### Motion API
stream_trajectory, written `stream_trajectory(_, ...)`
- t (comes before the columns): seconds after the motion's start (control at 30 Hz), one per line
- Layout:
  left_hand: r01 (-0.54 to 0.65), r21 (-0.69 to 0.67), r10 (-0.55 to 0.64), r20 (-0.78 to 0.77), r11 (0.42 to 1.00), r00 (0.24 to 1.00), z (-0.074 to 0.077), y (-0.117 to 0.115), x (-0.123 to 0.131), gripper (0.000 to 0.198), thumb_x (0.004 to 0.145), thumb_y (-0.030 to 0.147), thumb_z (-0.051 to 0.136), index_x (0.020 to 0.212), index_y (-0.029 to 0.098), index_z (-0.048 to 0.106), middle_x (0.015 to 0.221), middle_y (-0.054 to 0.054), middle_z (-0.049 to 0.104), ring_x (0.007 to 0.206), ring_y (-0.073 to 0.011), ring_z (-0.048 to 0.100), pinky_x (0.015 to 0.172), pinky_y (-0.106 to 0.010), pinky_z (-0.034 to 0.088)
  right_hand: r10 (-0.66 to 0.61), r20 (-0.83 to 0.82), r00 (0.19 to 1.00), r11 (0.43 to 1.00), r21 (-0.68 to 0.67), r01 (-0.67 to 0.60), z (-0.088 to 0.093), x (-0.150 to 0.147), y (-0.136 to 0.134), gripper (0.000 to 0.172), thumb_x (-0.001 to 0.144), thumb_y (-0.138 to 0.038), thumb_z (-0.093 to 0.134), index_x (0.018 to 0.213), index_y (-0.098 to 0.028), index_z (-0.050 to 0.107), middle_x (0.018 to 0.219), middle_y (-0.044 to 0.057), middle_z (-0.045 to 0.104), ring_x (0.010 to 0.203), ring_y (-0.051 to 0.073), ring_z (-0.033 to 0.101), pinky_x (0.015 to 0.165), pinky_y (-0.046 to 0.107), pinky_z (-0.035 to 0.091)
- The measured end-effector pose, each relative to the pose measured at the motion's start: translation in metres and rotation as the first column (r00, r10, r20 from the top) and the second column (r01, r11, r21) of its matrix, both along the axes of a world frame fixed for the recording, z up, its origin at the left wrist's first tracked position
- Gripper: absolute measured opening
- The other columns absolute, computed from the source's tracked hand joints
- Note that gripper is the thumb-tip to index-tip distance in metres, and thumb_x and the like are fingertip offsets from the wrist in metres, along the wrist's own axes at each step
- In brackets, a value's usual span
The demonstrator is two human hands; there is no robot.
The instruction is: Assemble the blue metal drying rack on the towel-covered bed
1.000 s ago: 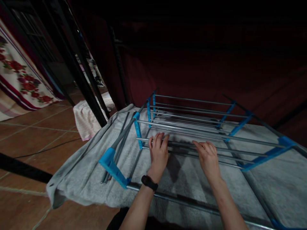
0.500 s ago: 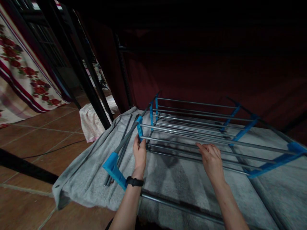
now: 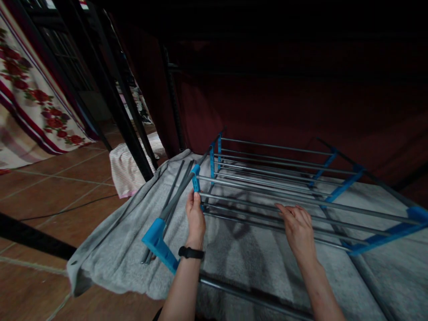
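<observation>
A rack of grey metal tubes (image 3: pixel 267 185) with blue plastic brackets (image 3: pixel 211 165) lies on its side in front of me. My left hand (image 3: pixel 195 218), a black band on its wrist, is closed on a blue bracket (image 3: pixel 195 179) at the rack's left side, its thumb pointing up near a tube end. My right hand (image 3: pixel 297 223) is closed around a lower metal tube (image 3: pixel 247 201) near the middle of its length; some of its fingers are hidden behind the hand. A blue corner piece (image 3: pixel 160 243) sits at the near left end of the frame.
Several loose tubes (image 3: pixel 172 189) lie left of the rack on a grey blanket (image 3: pixel 123 249). Black metal posts (image 3: pixel 133 129) stand at the left, with a striped cloth (image 3: pixel 129 167) and a tiled floor (image 3: pixel 33 196) beyond. A dark red curtain (image 3: pixel 284 102) hangs behind.
Both hands keep their places on the rack. The rack's right side sits slightly lower in view, and the view itself has shifted a little.
</observation>
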State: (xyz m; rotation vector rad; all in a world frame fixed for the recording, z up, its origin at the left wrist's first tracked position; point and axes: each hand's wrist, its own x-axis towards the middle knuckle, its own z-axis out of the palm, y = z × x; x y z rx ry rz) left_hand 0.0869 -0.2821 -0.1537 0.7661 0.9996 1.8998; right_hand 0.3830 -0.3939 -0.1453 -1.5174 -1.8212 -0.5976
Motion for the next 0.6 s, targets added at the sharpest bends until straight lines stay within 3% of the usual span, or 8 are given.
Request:
stream_trajectory(0.1, 0.045, 0.028, -0.049, 0.128, 0.999, 0.991, 0.0011, 0.0028, -0.0017, 0.039, 0.073, 0.043, 0.075, 0.105, 0.022, 0.066, 0.099, -0.001, 0.067, 0.091, -0.0135, 0.059, 0.088, -0.026, 0.043, 0.005, -0.011, 1.000, 1.000, 0.000, -0.005, 0.0002, 0.0000, 0.0003, 0.044, 0.093, -0.018, 0.047, 0.134, -0.029, 0.053, 0.094, 0.004, 0.062, 0.094, 0.022, 0.054, 0.101, 0.044, 0.040)
stream_trajectory(0.27, 0.104, 0.084, -0.120, 0.201, 0.991, 0.972, 0.0061, 0.0033, -0.0050, 0.035, 0.066, 0.038, 0.081, 0.094, 0.021, 0.068, 0.085, 0.002, 0.066, 0.078, -0.0102, 0.058, 0.077, -0.023, 0.043, 0.020, -0.037, 0.999, 1.000, -0.009, -0.020, 0.0001, 0.0005, 0.0010, 0.043, 0.092, -0.019, 0.047, 0.133, -0.031, 0.054, 0.092, 0.004, 0.062, 0.090, 0.022, 0.055, 0.099, 0.046, 0.041)
stream_trajectory(0.6, 0.114, 0.072, -0.128, 0.227, 0.991, 0.965, 0.0057, 0.0064, -0.0068, 0.034, 0.063, 0.036, 0.083, 0.089, 0.020, 0.068, 0.081, 0.003, 0.067, 0.075, -0.0098, 0.059, 0.077, -0.024, 0.042, -0.017, -0.015, 1.000, 1.000, 0.020, 0.017, 0.0034, -0.0012, -0.0014, 0.033, 0.094, -0.025, 0.050, 0.126, -0.025, 0.057, 0.094, 0.004, 0.064, 0.093, 0.021, 0.057, 0.103, 0.044, 0.040)
